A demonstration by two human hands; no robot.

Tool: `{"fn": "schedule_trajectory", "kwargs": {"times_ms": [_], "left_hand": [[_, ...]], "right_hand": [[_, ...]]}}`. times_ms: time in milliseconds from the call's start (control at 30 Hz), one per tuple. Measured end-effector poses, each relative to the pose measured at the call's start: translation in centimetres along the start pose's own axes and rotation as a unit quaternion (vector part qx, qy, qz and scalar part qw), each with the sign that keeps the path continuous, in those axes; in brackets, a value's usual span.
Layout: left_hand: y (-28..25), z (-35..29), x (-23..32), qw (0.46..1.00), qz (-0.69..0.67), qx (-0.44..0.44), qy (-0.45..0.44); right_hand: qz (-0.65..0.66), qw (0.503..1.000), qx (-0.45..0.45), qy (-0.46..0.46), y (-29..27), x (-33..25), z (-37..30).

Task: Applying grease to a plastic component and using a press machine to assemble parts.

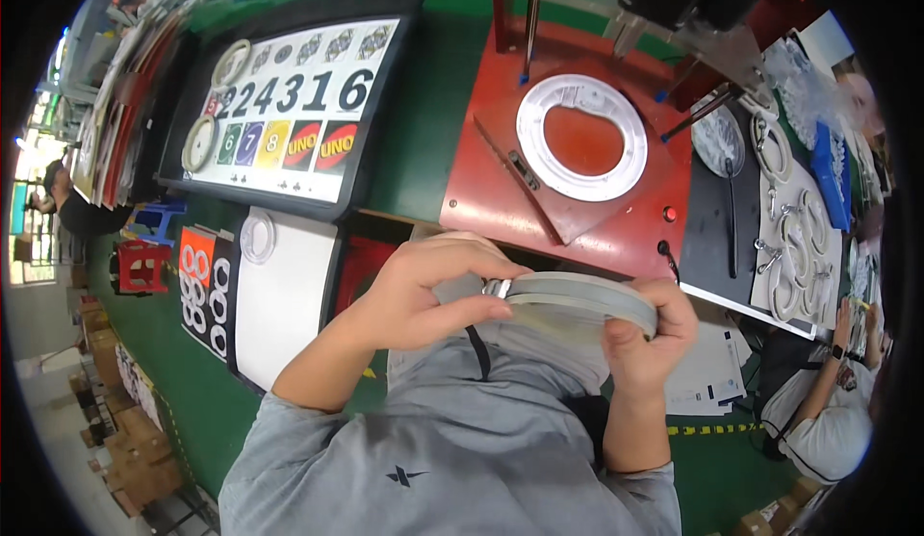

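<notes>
Close in front of my body, I hold a pale grey-white ring with a grooved rim, tilted so its edge faces up. My left hand pinches the ring's left end between thumb and fingers, where a small shiny metal piece shows. The fingers of my right hand are wrapped round the opposite end, with the thumb on the near side. Just beyond the hands, a white ring-shaped plastic part lies flat on the red base of a machine.
A machine head stands over the red base. To the left is a black-edged board with printed cards and two pale rings. Several rings and metal fittings lie on a white sheet at right. A co-worker sits at far right.
</notes>
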State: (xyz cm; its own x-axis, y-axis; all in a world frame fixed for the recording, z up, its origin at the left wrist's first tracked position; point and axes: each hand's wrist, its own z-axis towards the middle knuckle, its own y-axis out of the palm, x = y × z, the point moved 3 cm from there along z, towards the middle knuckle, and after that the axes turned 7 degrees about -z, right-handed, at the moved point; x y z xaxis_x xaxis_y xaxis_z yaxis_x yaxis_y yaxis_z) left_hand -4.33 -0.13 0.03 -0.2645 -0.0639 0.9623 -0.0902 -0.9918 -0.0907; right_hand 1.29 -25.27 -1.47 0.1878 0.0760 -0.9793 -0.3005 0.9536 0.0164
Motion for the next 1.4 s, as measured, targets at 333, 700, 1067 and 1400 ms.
{"fn": "schedule_trajectory", "kwargs": {"times_ms": [333,700,1067,1400], "left_hand": [[1.7,0.3,-0.7,0.998,-0.059,-0.013,-0.003],[0.5,2.5,2.6,1.0,-0.003,-0.008,0.001],[1.6,2.8,2.6,0.999,-0.023,-0.026,-0.012],[3.3,2.1,2.4,0.994,0.09,0.012,0.068]], "right_hand": [[0.041,0.995,0.069,-0.057,-1.2,0.3,0.4],[0.178,0.983,-0.039,0.011,-1.4,0.9,1.6],[0.338,0.937,-0.062,0.068,-1.8,2.1,1.2],[0.355,0.933,-0.047,0.047,-2.7,1.9,1.2]]}}
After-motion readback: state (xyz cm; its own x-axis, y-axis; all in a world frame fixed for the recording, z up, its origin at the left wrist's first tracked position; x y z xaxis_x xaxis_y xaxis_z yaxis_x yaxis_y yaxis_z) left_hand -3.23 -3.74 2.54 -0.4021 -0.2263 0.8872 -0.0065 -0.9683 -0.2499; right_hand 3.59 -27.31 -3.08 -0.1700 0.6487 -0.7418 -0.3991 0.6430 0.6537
